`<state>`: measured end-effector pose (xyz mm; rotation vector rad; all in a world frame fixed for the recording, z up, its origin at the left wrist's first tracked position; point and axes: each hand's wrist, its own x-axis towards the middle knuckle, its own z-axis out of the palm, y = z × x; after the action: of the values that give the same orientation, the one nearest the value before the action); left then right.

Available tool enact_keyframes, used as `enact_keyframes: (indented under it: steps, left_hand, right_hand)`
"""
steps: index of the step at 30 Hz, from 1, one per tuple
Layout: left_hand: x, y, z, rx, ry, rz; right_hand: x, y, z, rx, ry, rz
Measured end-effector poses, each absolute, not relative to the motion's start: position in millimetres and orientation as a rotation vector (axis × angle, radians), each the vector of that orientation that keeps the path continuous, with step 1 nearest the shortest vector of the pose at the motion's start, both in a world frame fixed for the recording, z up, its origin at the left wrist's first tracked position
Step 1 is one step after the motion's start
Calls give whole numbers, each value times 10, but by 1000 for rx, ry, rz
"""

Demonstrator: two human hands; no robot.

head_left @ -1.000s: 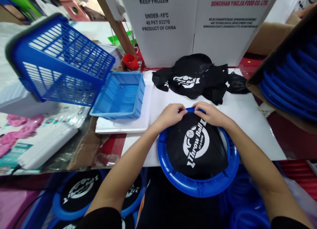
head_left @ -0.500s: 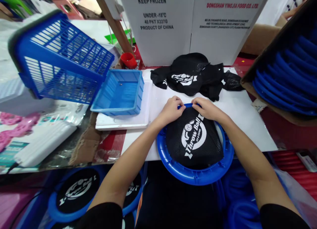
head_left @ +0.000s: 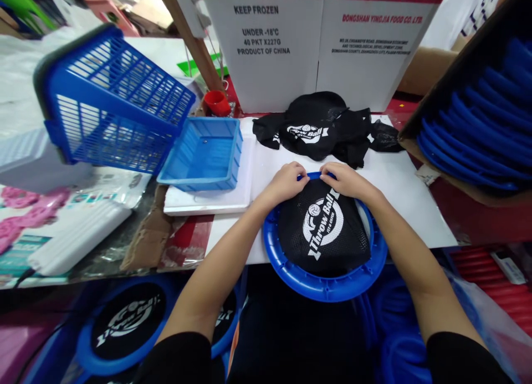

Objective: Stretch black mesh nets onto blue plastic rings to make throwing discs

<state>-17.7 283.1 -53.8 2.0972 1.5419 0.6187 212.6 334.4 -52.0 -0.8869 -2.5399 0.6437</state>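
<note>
- Hands: left hand [head_left: 291, 182] and right hand [head_left: 338, 179] sit side by side with a small gap between them, thumbs and fingers pinched on the far rim of a blue plastic ring [head_left: 326, 290].
- Ring: tilted, far part over the white surface [head_left: 415, 206], near part overhanging its front edge above the person's lap.
- Mesh: a black mesh piece [head_left: 344, 251] printed "Throw Ball" lies across the ring's opening, lettering slanted. At its right side a pale strip shows between cloth and ring; the near edge looks slack (whether it is caught anywhere there, I cannot tell).
- Step in hand, as I judge it: seating the mesh edge on the ring's far rim, at an early stage, since most of the border looks loose. Fingertips hide the exact contact.
- Next move, my reading: it calls for a firm pinch to keep the far edge from slipping, then an even pull of cloth toward the bare right side.
- Stock: more black mesh pieces [head_left: 316, 134] lie heaped just beyond the hands; a carton [head_left: 440, 187] of blue rings [head_left: 465, 134] leans at right.
- Below, at left: mesh-covered discs [head_left: 128, 317], cloth taut and flat.
- Blue tray [head_left: 235, 168] left of the work, on a white slab [head_left: 208, 204].
</note>
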Motion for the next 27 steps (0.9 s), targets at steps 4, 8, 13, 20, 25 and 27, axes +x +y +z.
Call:
enact_keyframes:
  steps: [4,8,13,20,25,27]
  left_hand:
    - [-204,2819,-514,2034,1486,654]
    - [-216,2808,-512,1932,1453,723]
    - [-187,2822,-557,1876,1466,760]
    - [-166,2870,-550,1824,1502,746]
    - [-142,2926,-543,1804,1556,617]
    - [-132,2934,-545,1812,1576,604]
  right_hand:
    - [2130,3353,-505,-893,-2523,648]
    - [2121,3381,-493,-905,-2476,708]
    - [2100,3430,-503,-962,-2397,811]
    - [2085,3426,-502,-1044,-2374,831]
    - [2081,3420,-484,-1058,-2372,870]
    - [2081,3425,-487,-1061,-2365,887]
